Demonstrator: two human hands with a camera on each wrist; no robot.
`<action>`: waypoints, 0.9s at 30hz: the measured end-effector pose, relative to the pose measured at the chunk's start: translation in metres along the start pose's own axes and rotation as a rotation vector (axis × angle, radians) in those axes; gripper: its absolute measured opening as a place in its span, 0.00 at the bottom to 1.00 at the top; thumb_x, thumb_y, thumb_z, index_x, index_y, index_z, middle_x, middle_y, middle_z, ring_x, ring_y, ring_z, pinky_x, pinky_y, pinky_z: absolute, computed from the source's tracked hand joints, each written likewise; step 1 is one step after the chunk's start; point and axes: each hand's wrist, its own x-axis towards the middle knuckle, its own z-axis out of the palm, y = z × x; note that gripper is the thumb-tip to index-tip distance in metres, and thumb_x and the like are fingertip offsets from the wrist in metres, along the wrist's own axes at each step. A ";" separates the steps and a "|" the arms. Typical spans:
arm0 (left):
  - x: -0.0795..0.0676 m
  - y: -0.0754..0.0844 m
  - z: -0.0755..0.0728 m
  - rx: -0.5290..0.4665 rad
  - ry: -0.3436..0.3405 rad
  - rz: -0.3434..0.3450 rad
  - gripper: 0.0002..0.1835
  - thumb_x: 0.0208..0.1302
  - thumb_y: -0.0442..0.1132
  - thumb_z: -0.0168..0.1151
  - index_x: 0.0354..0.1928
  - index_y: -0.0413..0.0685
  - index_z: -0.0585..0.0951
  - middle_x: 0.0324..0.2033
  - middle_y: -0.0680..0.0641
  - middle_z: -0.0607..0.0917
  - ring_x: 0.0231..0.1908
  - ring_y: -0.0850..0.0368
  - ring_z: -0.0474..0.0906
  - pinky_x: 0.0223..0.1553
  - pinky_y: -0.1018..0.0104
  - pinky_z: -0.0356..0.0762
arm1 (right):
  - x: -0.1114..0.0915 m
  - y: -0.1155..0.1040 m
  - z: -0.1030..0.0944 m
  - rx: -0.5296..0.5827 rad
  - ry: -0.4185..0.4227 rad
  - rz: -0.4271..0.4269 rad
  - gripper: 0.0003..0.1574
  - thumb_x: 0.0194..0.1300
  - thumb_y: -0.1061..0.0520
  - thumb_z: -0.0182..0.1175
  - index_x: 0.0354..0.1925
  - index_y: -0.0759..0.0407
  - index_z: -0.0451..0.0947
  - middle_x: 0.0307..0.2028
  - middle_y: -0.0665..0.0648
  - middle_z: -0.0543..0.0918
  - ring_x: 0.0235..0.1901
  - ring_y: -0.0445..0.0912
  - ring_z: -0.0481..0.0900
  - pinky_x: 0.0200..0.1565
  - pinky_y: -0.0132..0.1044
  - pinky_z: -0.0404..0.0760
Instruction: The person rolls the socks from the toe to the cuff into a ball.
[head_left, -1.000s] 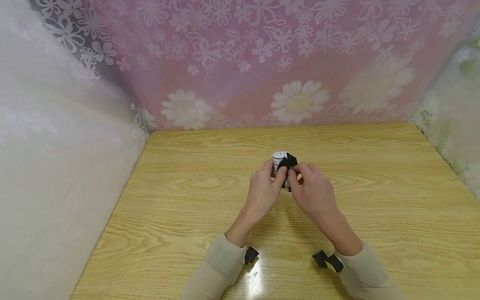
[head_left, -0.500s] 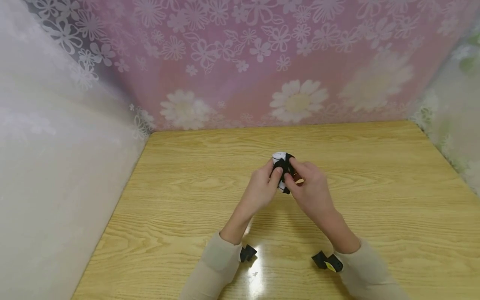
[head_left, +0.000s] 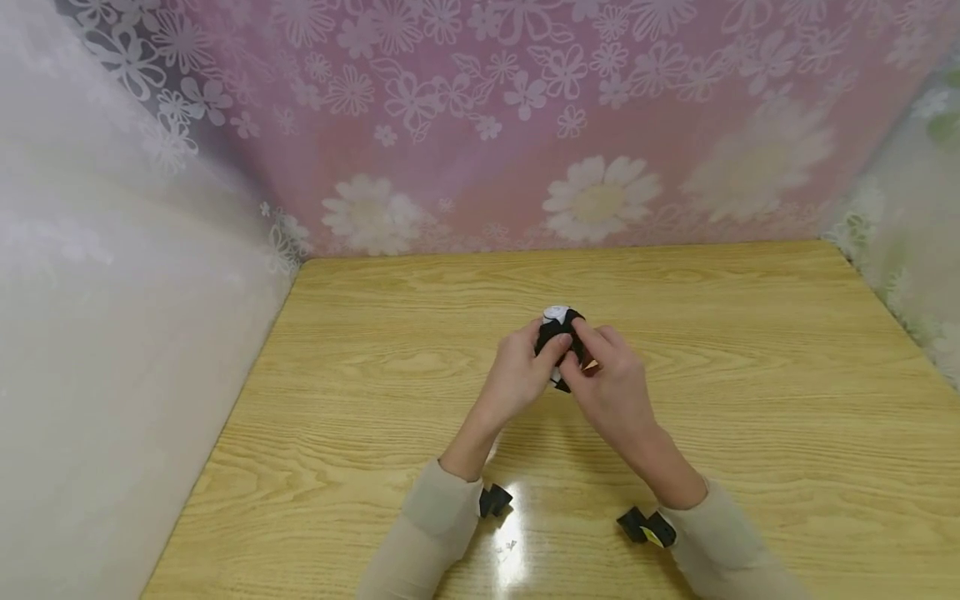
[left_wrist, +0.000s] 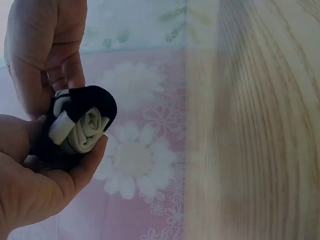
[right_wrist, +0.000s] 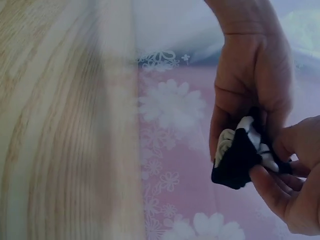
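Observation:
A rolled-up black and white sock bundle (head_left: pixel 556 315) is held up over the table between both hands. Its spiral white end shows in the left wrist view, with a black sock cuff (left_wrist: pixel 102 100) wrapped partly round it. My left hand (head_left: pixel 517 371) grips the bundle from the left, thumb across the black fabric. From the right, my right hand (head_left: pixel 615 383) pinches the black fabric between thumb and fingers. In the right wrist view a black flap (right_wrist: pixel 235 162) covers much of the roll and white folds stick out beside it. The fingers hide parts of the bundle.
Underneath is a wood-grain table (head_left: pixel 360 417). A pink floral backdrop (head_left: pixel 480 167) stands along its far edge, and pale panels (head_left: pixel 127 333) border the sides. Small black devices (head_left: pixel 495 500) sit at both wrists, by the beige sleeves.
Both hands and the bundle have shifted slightly left and nearer. The right fingers have spread over the black fabric, which now covers more of the white roll.

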 end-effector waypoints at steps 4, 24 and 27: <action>0.003 0.000 0.005 0.048 -0.073 -0.012 0.15 0.78 0.41 0.49 0.52 0.37 0.77 0.31 0.46 0.82 0.19 0.63 0.71 0.20 0.73 0.70 | -0.001 0.006 -0.001 0.033 0.017 -0.009 0.24 0.54 0.79 0.60 0.52 0.78 0.79 0.33 0.67 0.77 0.21 0.44 0.74 0.24 0.20 0.70; 0.002 -0.012 0.013 -0.188 -0.308 0.164 0.37 0.74 0.35 0.53 0.77 0.55 0.47 0.47 0.33 0.84 0.42 0.54 0.85 0.40 0.65 0.84 | 0.026 0.037 -0.058 0.503 -0.604 0.600 0.32 0.61 0.72 0.52 0.65 0.70 0.70 0.57 0.72 0.76 0.22 0.41 0.68 0.20 0.33 0.69; 0.000 -0.013 0.014 -0.153 -0.285 0.239 0.28 0.72 0.32 0.54 0.70 0.47 0.59 0.44 0.32 0.84 0.38 0.56 0.85 0.36 0.66 0.84 | 0.028 0.040 -0.058 0.561 -0.637 0.661 0.33 0.60 0.72 0.52 0.65 0.71 0.70 0.60 0.73 0.74 0.18 0.41 0.65 0.17 0.32 0.66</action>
